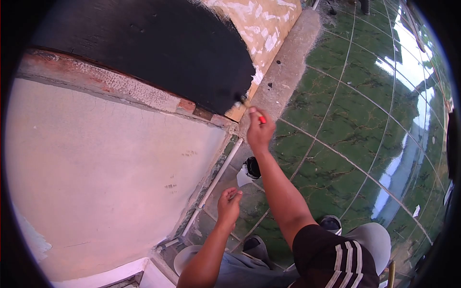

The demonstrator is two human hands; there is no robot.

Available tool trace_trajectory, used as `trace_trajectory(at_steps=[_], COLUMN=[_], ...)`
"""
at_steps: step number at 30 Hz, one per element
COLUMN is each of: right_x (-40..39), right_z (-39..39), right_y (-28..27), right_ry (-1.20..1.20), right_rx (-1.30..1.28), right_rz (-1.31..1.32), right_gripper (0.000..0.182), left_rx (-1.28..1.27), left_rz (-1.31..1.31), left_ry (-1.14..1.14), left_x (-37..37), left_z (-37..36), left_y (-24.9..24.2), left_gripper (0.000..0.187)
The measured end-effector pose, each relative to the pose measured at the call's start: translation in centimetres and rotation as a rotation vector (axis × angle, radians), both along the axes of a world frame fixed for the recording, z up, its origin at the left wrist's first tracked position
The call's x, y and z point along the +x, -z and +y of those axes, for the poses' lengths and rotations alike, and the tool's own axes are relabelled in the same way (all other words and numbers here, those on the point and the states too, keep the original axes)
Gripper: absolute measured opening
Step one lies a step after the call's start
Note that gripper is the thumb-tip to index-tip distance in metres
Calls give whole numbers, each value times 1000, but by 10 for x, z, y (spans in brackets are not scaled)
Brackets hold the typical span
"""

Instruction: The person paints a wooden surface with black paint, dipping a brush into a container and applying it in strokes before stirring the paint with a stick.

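My right hand (260,132) is closed around the handle of a paintbrush (248,104), with a red part showing by the fingers. The dark bristles are at the lower corner of a board, next to black paint (192,57). Bare tan wood (264,29) with white patches shows along the board's right side. Lower down, my left hand (229,207) hangs with its fingers curled in towards the thumb, and nothing shows in it. Just above it on the floor stands a white container (245,175) with black paint inside its dark opening.
A pale plastered wall (120,177) fills the left, with a rough brick edge (120,86) under the board. A white pipe (218,177) runs along the wall's corner. Glossy green tiles (345,129) cover the floor on the right. My shoes (257,247) are below.
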State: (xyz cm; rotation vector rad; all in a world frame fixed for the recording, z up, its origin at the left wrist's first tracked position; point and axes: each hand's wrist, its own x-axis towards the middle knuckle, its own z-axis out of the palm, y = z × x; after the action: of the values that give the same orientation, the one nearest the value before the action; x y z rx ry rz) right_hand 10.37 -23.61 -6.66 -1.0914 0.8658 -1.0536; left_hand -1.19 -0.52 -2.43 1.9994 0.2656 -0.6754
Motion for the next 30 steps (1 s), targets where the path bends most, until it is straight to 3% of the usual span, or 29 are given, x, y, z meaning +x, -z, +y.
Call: trace_trajectory(at_steps=[1,4,7,8,12,15,16,19,20,23,26,30], right_x=[1,18,9,5,25,64,77,71,73,75,76,48], right_z=[-5,-14,-11,-20,-84,-107,-108,-124,-127,-138,-124,-121], right_y=[5,26,6,-7,-16,17,31,61,62,30,-68,-168], right_ry=[105,141,-189,-155,-24,-186,-131,94,130,190,121,-155], right_rx=[37,-183,-19,79,696,785,825,590,470,96,-115,224], right_rz=[14,145,-30,-62,-763,-803,-739,-25,44,178,30,-671], right_gripper=[22,24,22,24,24,23,26,31,32,33,29,29], left_rx=[20,31,33,36,39,44,53,52,50,50,61,19], left_rz=[-10,-6,-12,-12,-6,-22,-26,-68,-79,-86,-56,-7], left_ry=[7,5,13,15,6,1,-7,-16,-18,-25,-31,-47], left_x=[1,-1,2,1,3,5,6,11,11,14,15,17], left_z=[2,3,-1,-1,-1,4,5,4,5,10,4,-1], left_y=[1,2,2,2,3,11,13,19,20,32,27,29], left_gripper=[39,39,39,39,40,40,40,41,42,48,55,59])
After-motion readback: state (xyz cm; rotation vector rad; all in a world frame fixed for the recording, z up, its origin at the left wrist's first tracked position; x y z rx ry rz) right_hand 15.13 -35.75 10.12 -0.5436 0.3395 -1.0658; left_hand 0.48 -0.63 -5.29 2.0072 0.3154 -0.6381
